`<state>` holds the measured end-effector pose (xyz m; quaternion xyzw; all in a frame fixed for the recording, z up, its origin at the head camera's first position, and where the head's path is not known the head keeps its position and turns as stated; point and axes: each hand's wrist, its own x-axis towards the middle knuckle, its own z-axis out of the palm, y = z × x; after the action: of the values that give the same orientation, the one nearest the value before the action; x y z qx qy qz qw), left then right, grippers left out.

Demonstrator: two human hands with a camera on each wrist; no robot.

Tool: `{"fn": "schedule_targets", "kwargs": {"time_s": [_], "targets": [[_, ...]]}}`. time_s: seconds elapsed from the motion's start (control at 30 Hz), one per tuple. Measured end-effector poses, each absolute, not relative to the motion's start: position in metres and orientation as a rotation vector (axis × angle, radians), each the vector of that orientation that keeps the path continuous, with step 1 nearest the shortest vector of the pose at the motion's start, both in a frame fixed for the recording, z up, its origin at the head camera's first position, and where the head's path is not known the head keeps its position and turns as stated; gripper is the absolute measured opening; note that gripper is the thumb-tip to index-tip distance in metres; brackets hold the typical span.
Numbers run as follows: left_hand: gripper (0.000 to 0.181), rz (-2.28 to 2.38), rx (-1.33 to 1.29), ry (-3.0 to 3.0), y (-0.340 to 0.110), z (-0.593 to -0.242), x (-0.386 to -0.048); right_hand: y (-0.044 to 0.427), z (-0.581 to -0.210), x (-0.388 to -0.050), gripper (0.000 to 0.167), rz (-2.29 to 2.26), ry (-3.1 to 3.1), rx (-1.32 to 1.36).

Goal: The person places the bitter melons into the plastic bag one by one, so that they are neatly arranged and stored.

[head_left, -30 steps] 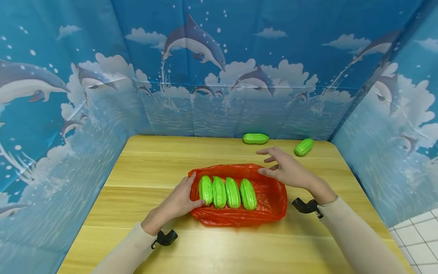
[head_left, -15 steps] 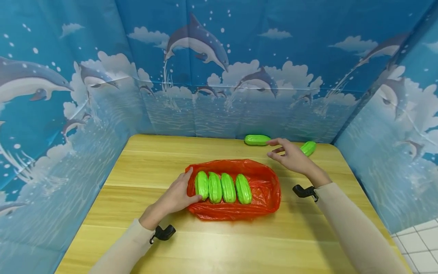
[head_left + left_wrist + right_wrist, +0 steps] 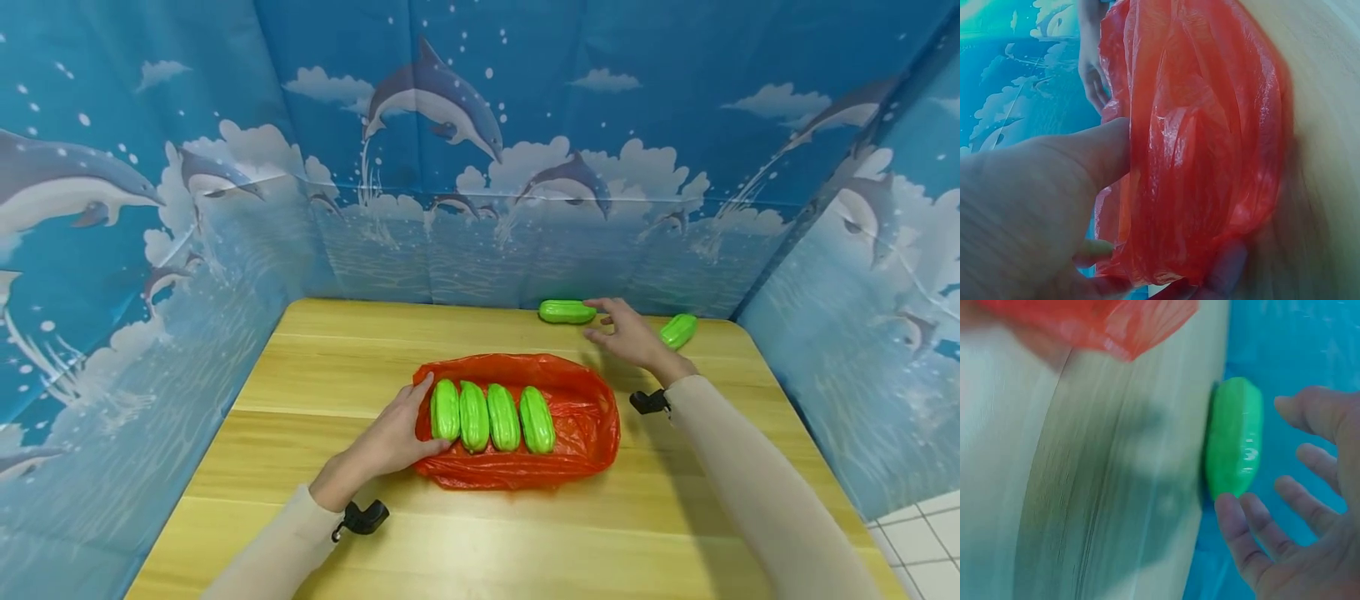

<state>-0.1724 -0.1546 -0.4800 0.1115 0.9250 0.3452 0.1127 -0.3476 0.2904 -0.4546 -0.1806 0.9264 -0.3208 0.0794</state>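
Observation:
A red plastic bag (image 3: 517, 479), its mouth spread wide, lies on the table with several bright green, ridged, gourd-like vegetables (image 3: 504, 417) side by side in it. My left hand (image 3: 390, 429) grips the bag's left end. In the left wrist view the thumb (image 3: 1107, 150) goes behind the bag's edge, and fingertips show faintly through the plastic. Beyond the bag, my right hand (image 3: 626, 333) reaches over the back of the table with parted fingers. One green vegetable (image 3: 566, 312) lies at its fingertips; the right wrist view shows that vegetable (image 3: 1234, 437) ungripped, the fingers spread around its near end.
Another green vegetable (image 3: 678, 331) lies near the back right corner, just beyond the right hand. Dolphin-printed curtains (image 3: 480, 242) close off the back and both sides of the wooden table (image 3: 315, 358). White tiles (image 3: 926, 533) show at the lower right.
My right hand has moved away from the bag to the vegetable at the back edge. The left hand keeps its grip on the bag's end. The head view has shifted slightly.

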Motion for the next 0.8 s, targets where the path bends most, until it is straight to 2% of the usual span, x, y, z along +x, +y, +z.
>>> {"fn": "schedule_targets", "kwargs": {"time_s": [0.3, 0.6, 0.8], "targets": [[0.117, 1.045, 0.337, 2.714, -0.157, -0.480, -0.173, 0.277, -0.464, -0.379, 0.071, -0.824, 2.773, -0.618], [0.117, 1.048, 0.339, 2.713, -0.158, -0.484, -0.170, 0.280, -0.477, -0.382, 0.073, -0.721, 2.854, -0.577], [0.117, 1.064, 0.349, 2.718, -0.160, -0.484, -0.168, 0.285, -0.486, -0.379, 0.065, -0.635, 2.912, -0.572]]}}
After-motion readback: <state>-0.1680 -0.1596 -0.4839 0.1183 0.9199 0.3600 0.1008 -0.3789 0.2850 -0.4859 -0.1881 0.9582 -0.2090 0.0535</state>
